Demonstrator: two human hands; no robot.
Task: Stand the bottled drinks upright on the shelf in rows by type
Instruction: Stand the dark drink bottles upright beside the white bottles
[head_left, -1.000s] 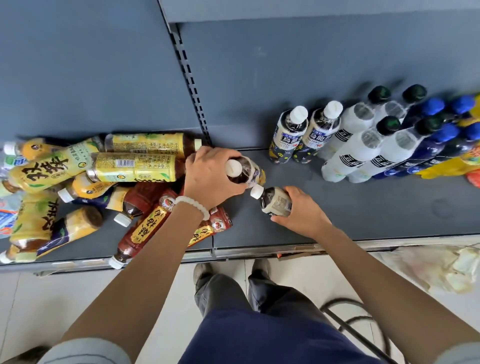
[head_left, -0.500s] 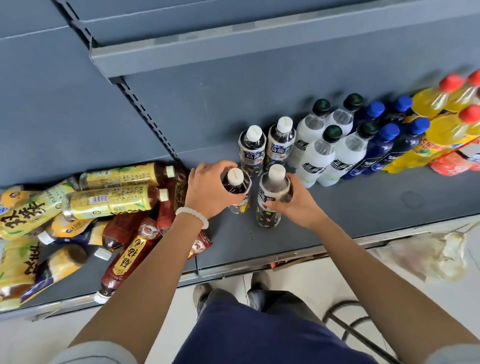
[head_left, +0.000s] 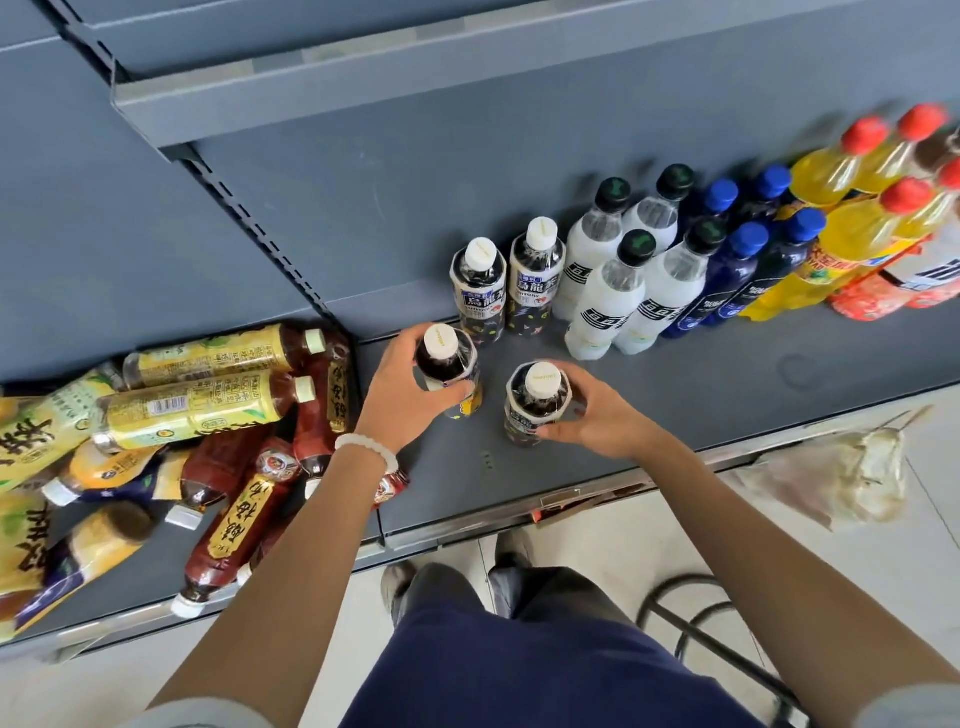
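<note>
At frame centre, on the grey shelf (head_left: 701, 395), the left hand (head_left: 402, 395) and right hand (head_left: 605, 415) each curl around the shoulder of an upright white-capped tea bottle (head_left: 449, 364) (head_left: 535, 402), likely full, heavy, rigid and slick-labelled, best gripped mid-body.

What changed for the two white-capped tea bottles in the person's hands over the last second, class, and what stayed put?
Both bottles went from tilted to upright on the shelf: the left hand grips the left tea bottle, the right hand the right tea bottle, in front of the two standing tea bottles. Neither was released. The pile of lying bottles stayed.
</note>
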